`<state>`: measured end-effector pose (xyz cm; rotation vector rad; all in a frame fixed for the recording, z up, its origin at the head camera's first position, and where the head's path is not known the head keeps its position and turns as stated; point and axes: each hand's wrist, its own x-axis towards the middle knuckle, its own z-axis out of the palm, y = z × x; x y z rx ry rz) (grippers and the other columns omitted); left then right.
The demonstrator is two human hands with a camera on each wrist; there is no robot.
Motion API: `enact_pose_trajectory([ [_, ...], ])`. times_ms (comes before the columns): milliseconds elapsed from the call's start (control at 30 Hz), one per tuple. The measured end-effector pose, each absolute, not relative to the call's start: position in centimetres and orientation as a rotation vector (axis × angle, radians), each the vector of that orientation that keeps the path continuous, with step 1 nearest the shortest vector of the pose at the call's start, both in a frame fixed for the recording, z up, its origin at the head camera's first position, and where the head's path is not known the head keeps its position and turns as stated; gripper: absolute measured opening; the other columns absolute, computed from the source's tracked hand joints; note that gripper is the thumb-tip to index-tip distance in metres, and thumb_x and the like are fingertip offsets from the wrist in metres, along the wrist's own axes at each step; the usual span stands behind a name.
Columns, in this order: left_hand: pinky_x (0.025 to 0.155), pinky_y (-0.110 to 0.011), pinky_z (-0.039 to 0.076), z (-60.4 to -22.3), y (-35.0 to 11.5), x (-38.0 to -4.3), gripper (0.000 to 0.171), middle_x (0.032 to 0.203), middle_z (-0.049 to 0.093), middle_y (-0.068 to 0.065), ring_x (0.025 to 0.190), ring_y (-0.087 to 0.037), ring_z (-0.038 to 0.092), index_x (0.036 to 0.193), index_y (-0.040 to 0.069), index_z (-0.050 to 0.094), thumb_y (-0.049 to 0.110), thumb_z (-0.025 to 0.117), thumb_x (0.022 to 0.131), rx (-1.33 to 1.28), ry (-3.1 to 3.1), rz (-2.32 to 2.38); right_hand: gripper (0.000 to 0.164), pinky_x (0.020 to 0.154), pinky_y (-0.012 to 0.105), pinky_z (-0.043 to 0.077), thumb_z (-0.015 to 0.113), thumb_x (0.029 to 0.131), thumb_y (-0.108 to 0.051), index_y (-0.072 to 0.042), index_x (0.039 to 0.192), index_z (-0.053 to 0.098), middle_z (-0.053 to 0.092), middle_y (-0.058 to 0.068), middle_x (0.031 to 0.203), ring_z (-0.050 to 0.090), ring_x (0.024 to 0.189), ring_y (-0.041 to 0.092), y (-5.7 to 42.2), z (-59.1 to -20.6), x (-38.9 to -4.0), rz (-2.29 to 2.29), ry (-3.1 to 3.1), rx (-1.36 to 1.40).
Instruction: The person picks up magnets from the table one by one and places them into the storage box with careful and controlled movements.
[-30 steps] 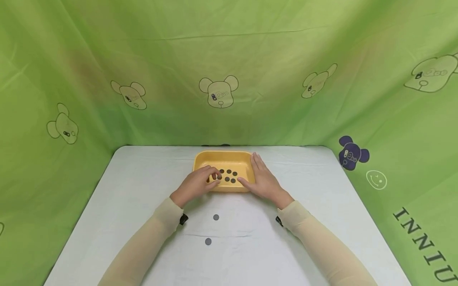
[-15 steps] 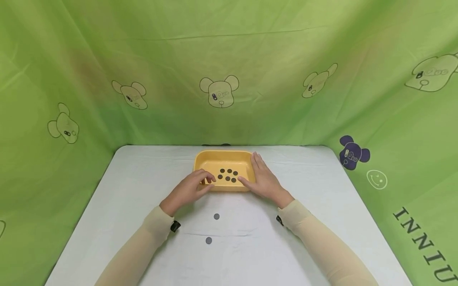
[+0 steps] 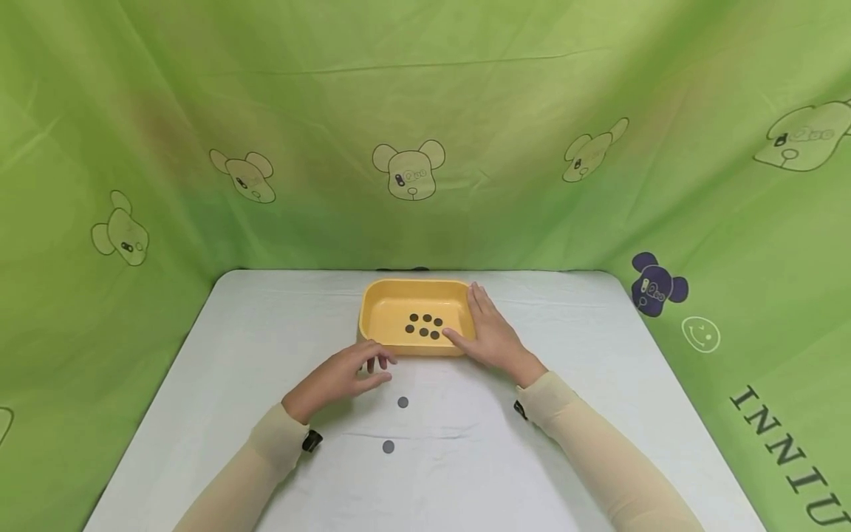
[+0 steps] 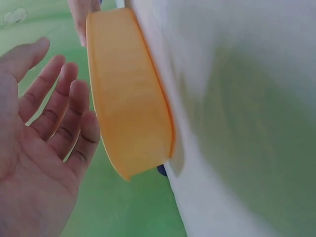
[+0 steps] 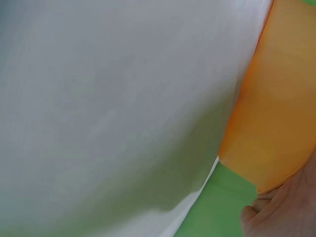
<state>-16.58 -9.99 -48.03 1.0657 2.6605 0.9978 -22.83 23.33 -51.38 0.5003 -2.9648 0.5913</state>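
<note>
A yellow rectangular tray [image 3: 385, 349] stands toward the back of the table. Several small dark round discs [image 3: 423, 332] lie flat on its floor, right of centre. My left hand [image 3: 335, 375] is just off the tray's front left corner, fingers loosely bent and thumb apart. Its palm faces the left wrist view with nothing held. At the right end my right hand [image 3: 495, 338] holds the tray, fingers along the outer side and thumb over the front rim. In the right wrist view part of this hand [image 5: 284, 212] shows at the tray's rim.
Two grey discs lie on the white tabletop in front of the tray, one nearer the tray [image 3: 402, 403] and one closer to me [image 3: 388, 447]. A green printed curtain [image 3: 425, 229] hangs around the table's back and sides.
My left hand has drawn back out of the tray, toward me and to the left, leaving a disc among the others inside. The right hand and the tray stay put.
</note>
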Motion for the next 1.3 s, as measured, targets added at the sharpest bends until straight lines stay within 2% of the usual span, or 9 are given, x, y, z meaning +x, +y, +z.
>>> enact_pose_trajectory([
  [100, 0.081, -0.029, 0.051, -48.5, -10.4, -16.0, 0.029, 0.104, 0.062, 0.009, 0.095, -0.012, 0.059, 0.120, 0.020, 0.065, 0.032, 0.071, 0.095, 1.085, 2.644, 0.979, 0.112, 0.125, 0.045, 0.013, 0.042, 0.090, -0.079, -0.002, 0.160, 0.001, -0.001, 0.015, 0.168, 0.000, 0.155, 0.029, 23.3, -51.4, -22.8, 0.594, -2.964, 0.505],
  [333, 0.080, -0.027, 0.050, -49.2, -10.9, -14.8, 0.032, 0.102, 0.065, 0.002, 0.089, -0.016, 0.060, 0.119, 0.018, 0.066, 0.032, 0.075, 0.092, 1.172, 2.620, 0.928, 0.111, 0.125, 0.044, 0.012, 0.042, 0.090, -0.078, -0.003, 0.160, -0.001, -0.004, 0.013, 0.168, -0.002, 0.155, 0.027, 23.3, -51.3, -22.8, 0.591, -2.969, 0.508],
  [700, 0.077, -0.020, 0.047, -50.7, -11.0, -13.0, 0.034, 0.097, 0.063, 0.007, 0.087, -0.010, 0.058, 0.117, 0.021, 0.068, 0.037, 0.077, 0.089, 1.272, 2.614, 0.843, 0.111, 0.125, 0.043, 0.011, 0.040, 0.090, -0.079, -0.004, 0.160, -0.002, -0.009, 0.008, 0.167, -0.006, 0.154, 0.023, 23.2, -51.0, -22.8, 0.591, -2.989, 0.498],
  [900, 0.079, -0.020, 0.048, -51.1, -10.9, -12.3, 0.032, 0.096, 0.063, 0.008, 0.087, -0.008, 0.058, 0.116, 0.021, 0.068, 0.036, 0.077, 0.089, 1.296, 2.603, 0.793, 0.111, 0.125, 0.044, 0.011, 0.042, 0.090, -0.079, -0.004, 0.160, -0.001, -0.008, 0.009, 0.168, -0.005, 0.155, 0.023, 23.3, -51.2, -22.9, 0.600, -2.978, 0.495],
  [1133, 0.082, -0.020, 0.050, -51.1, -10.9, -11.5, 0.032, 0.096, 0.062, 0.011, 0.089, -0.005, 0.058, 0.113, 0.022, 0.068, 0.039, 0.078, 0.088, 1.261, 2.563, 0.735, 0.111, 0.125, 0.045, 0.013, 0.042, 0.090, -0.078, -0.002, 0.160, 0.002, 0.001, 0.016, 0.168, -0.004, 0.155, 0.024, 23.3, -51.3, -22.8, 0.605, -2.964, 0.502],
  [1300, 0.084, -0.020, 0.050, -51.1, -10.8, -11.2, 0.030, 0.100, 0.062, 0.013, 0.092, -0.003, 0.059, 0.113, 0.024, 0.068, 0.037, 0.078, 0.088, 1.239, 2.538, 0.697, 0.111, 0.125, 0.045, 0.013, 0.042, 0.090, -0.078, -0.002, 0.160, 0.002, 0.001, 0.016, 0.168, -0.002, 0.155, 0.026, 23.3, -51.3, -22.8, 0.599, -2.962, 0.503],
])
